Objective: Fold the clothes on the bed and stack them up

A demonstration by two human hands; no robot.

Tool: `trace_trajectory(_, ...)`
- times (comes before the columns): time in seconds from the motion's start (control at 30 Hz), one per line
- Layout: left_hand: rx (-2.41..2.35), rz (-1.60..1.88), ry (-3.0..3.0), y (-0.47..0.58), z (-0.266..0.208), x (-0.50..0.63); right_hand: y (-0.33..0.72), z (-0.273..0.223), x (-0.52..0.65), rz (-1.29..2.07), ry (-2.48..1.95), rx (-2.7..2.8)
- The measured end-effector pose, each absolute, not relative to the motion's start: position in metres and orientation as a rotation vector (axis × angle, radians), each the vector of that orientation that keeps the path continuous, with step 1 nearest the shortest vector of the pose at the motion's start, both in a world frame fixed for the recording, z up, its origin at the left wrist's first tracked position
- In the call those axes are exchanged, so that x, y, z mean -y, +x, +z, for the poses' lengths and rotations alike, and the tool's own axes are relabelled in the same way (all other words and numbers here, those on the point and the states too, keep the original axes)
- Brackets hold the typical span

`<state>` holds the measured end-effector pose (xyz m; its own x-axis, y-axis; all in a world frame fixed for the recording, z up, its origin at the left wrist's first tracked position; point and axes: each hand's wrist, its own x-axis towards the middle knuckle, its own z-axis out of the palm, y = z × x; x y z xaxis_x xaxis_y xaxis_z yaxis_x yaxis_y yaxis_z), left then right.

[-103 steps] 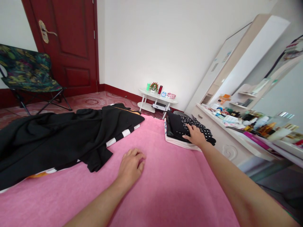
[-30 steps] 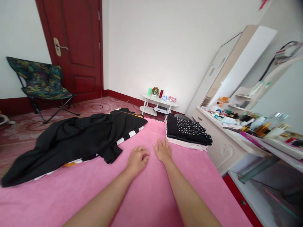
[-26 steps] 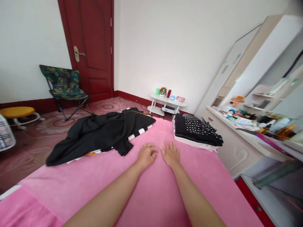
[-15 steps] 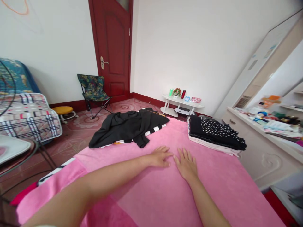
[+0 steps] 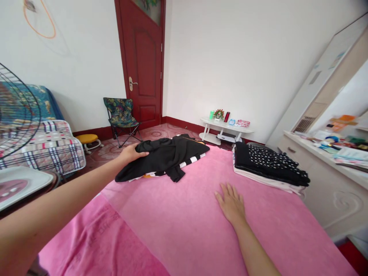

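"Two bare hands, well apart. What fills the far left?"

"The wire guard of a fan (image 5: 17,111), cut off by the edge of the view, with a plaid cover (image 5: 54,143) behind it. Then a yellow stool (image 5: 86,138), and a leafy-print folding chair (image 5: 120,113) near a red door (image 5: 146,65)."

"And the left hand (image 5: 130,154)?"

"At the left end of the black clothing (image 5: 169,153), its arm reaching in from the lower left. The thumb lies against the cloth; the other fingers are partly hidden, so I can't make out whether they have closed on it."

"How does that clothing lie?"

"In a loose, rumpled heap on the far left part of the pink blanket (image 5: 186,214). One short sleeve sticks out toward us, and a black-and-white banded edge shows along the right side."

"Past that?"

"A low white table (image 5: 224,124) by the wall, bearing a green cup (image 5: 211,114), a red-flowered plant (image 5: 218,114) and a red flask (image 5: 227,117)."

"The right hand (image 5: 232,204)?"

"Flat on the pink blanket, fingers outstretched and slightly spread, nearer the folded stack (image 5: 267,166) than the heap."

"What's in the stack?"

"Black cloth on top, part of it white-dotted, over pale cloth. It sits near the blanket's right edge, before the white dresser (image 5: 330,184), whose top is crowded with small items."
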<state>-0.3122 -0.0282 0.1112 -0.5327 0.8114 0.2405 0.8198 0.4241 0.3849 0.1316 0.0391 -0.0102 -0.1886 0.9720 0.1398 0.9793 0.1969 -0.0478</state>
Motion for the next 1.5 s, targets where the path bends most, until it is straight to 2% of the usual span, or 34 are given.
trace_trajectory(0.17,2.562,-0.623,-1.486,-0.311,0.109,0.024,0.134,-0.009,-0.038,-0.082,-1.852,2.289)
trace_trajectory(0.33,2.43,-0.581,-1.454,-0.274,0.172,0.008,0.136,-0.009,-0.039,-0.001,-1.781,2.235)
trace_trajectory(0.47,2.053,-0.781,-1.747,-0.194,0.226,0.005,0.147,-0.008,-0.043,0.319,-1.612,1.91)
trace_trajectory(0.57,1.622,-0.845,-2.412,-0.119,0.234,0.026,0.161,-0.008,-0.047,0.648,-1.364,1.32)
trace_trajectory(0.67,0.995,-0.514,-3.332,-0.069,0.212,0.05,0.173,-0.009,-0.05,0.868,-1.089,0.8)
trace_trajectory(0.73,0.769,-0.418,-3.563,-0.056,0.186,0.054,0.177,-0.009,-0.051,0.955,-0.97,0.621)
trace_trajectory(0.87,1.157,-0.84,-3.096,-0.067,0.114,0.03,0.177,-0.007,-0.052,1.05,-0.912,0.639)
trace_trajectory(0.97,1.576,-0.872,-2.77,-0.079,0.055,0.008,0.173,-0.006,-0.051,1.081,-0.953,0.747)
trace_trajectory(1.07,1.723,-0.932,-2.671,-0.082,0.015,-0.001,0.171,-0.006,-0.048,1.078,-0.992,0.846)
trace_trajectory(1.17,1.742,-1.008,-2.633,-0.08,0.002,-0.001,0.169,-0.004,-0.047,1.077,-1.023,0.925)
trace_trajectory(1.5,1.716,-1.124,-2.669,-0.086,0.004,-0.006,0.163,-0.005,-0.048,1.102,-1.126,1.111)
